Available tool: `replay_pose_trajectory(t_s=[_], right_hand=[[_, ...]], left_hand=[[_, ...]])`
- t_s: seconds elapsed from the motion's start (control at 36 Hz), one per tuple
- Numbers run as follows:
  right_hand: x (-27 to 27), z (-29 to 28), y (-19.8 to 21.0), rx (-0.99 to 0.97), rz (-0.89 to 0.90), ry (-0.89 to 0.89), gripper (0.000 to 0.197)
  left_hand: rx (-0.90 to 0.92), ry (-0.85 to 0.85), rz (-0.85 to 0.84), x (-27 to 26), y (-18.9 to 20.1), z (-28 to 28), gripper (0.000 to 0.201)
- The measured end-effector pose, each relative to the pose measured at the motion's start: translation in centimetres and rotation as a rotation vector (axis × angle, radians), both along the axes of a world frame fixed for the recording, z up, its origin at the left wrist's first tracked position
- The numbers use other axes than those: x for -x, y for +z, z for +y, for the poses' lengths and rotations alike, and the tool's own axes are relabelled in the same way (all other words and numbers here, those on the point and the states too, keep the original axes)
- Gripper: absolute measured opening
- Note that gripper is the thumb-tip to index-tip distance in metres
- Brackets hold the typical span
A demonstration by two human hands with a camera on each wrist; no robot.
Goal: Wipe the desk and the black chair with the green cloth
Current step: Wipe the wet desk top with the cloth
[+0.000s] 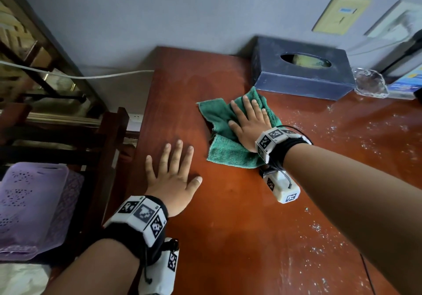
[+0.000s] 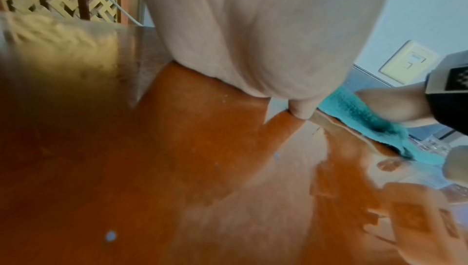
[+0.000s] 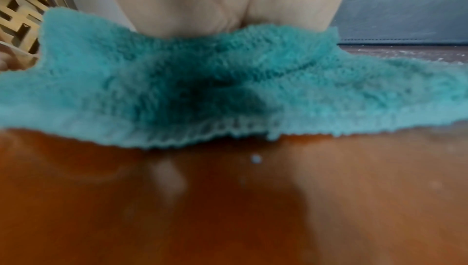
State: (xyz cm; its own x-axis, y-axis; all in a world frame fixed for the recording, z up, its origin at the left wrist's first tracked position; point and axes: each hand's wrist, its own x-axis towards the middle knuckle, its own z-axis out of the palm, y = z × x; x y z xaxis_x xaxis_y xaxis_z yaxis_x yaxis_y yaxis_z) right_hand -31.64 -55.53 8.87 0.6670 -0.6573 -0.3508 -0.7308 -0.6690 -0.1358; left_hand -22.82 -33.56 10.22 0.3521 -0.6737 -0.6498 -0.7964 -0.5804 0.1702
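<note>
The left hand [image 1: 173, 176] is lying flat, palm down, on the bare reddish-brown wood of the bench [image 1: 228, 226], fingers straight and spread, holding nothing. The right hand [image 1: 247, 123] is pressing palm down on the green cloth [image 1: 226, 155], its fingers also straight and slightly spread rather than curled around the fabric. The two hands are sitting apart, the left one nearer the person and toward the bench's left edge, the right one farther out toward the wall.

The cloth is lying rumpled and partly folded on the bench top, sticking out from under the right hand on the left side and the near side. Its far corner is reaching close to a dark blue tissue box [image 1: 303, 75], which is standing at the back of the bench against the wall. In the right wrist view, the fluffy cloth is bunching up under the heel of the hand.

White specks [image 1: 365, 143] are scattered over the right part of the bench, while the wood around the left hand is looking smooth. A clear glass dish [image 1: 370, 84] is sitting just to the right of the tissue box. Both wrists are wearing black bands with black-and-white patterned blocks.

Left of the bench, a lilac perforated basket [image 1: 29, 203] is resting beside a dark wooden frame [image 1: 109, 134].
</note>
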Motion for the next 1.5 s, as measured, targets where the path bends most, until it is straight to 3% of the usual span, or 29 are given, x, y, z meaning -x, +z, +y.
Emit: replay_pose_trajectory(t_s=[0.75,1.5], right_hand=[[2.7,-4.4,-0.2,0.048,-0.02,-0.127,0.059],[5.6,-1.0,-0.5,0.09,0.026,-0.368,0.062]], left_hand=[[-0.026,0.013,-0.001,-0.1,0.2,0.1,0.068],[0.048,0.036,-0.021,0.1,0.0,0.1,0.069]])
